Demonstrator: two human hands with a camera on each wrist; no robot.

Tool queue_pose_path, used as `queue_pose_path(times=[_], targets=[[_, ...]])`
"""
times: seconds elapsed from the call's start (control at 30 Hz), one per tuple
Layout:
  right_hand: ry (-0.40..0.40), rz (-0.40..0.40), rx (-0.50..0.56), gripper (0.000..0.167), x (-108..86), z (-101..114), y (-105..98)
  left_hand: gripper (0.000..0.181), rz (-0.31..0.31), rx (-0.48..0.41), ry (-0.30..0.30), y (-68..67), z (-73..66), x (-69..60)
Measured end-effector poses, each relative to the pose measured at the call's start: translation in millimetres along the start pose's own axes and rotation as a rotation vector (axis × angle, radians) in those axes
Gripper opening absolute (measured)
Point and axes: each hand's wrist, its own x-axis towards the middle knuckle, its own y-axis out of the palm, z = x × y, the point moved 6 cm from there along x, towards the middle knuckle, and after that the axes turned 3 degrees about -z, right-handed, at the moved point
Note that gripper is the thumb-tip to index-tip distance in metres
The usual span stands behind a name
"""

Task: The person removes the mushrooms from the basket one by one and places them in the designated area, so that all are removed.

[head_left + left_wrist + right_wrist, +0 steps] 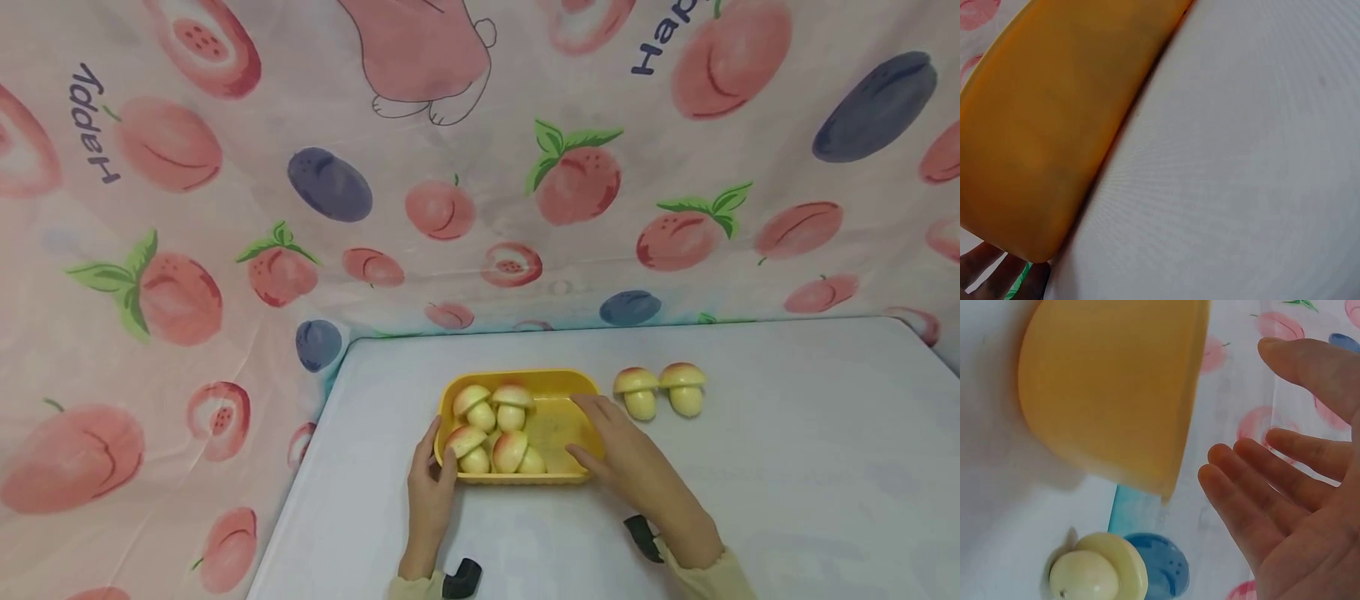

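A yellow plastic tray stands on the white table, with several toy mushrooms in its left half; they are pale yellow with reddish caps. My left hand grips the tray's left end, thumb at the rim and fingers along the outer wall. In the left wrist view, fingertips touch the tray's outer wall; the thumb is hidden. My right hand hovers by the tray's right end with fingers spread. The right wrist view shows this hand apart from the tray, holding nothing.
Two more toy mushrooms, one beside the other, lie right of the tray toward the table's back edge. A fruit-printed cloth hangs behind the white table. Black straps sit at both wrists.
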Motion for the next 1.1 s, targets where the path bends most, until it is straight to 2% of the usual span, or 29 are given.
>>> queue_pose_path(times=[0.4, 0.67, 0.9, 1.1], targets=[[-0.026, 0.013, 0.02, 0.06, 5.1, 12, 16, 0.047, -0.008, -0.003, 0.006, 0.5, 0.2, 0.0], [0.012, 0.097, 0.068, 0.058, 9.1, 15, 29, 0.047, -0.004, 0.018, 0.008, 0.6, 0.7, 0.6], [0.008, 0.128, 0.097, 0.056, 13.0, 17, 39, 0.048, -0.023, 0.0, 0.012, 3.8, 32.6, 4.6], [0.012, 0.138, 0.121, 0.052, 15.6, 20, 45, 0.047, -0.019, -0.006, 0.039, 3.3, 38.7, 5.5]])
